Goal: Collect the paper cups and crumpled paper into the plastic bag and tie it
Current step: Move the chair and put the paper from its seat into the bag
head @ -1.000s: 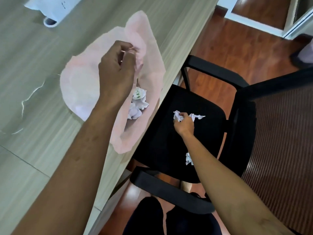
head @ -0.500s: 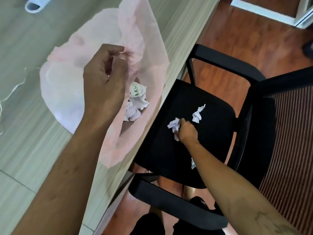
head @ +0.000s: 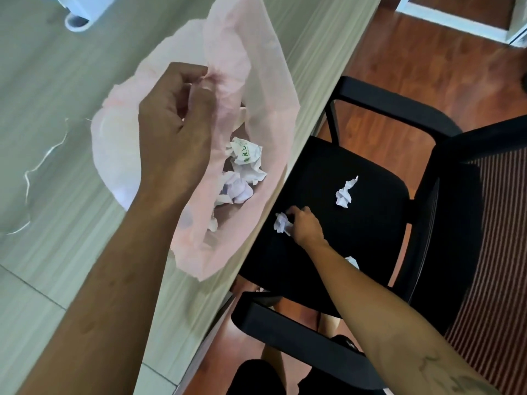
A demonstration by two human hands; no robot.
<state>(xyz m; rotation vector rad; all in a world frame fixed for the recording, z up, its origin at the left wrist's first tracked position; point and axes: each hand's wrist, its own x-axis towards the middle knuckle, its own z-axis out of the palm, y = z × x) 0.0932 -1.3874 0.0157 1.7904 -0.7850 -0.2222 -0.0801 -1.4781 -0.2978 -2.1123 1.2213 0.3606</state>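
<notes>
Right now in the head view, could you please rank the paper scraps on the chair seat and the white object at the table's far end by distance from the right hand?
1. Crumpled paper, in its grip.
2. Long scrap, mid-seat.
3. White object, far table end.

Your left hand (head: 176, 129) covered part of the pink plastic bag (head: 265, 81), so what lay beneath stayed hidden. Your right forearm hid most of one paper scrap (head: 353, 262). The white object (head: 82, 10) was cut off at the top edge.
</notes>
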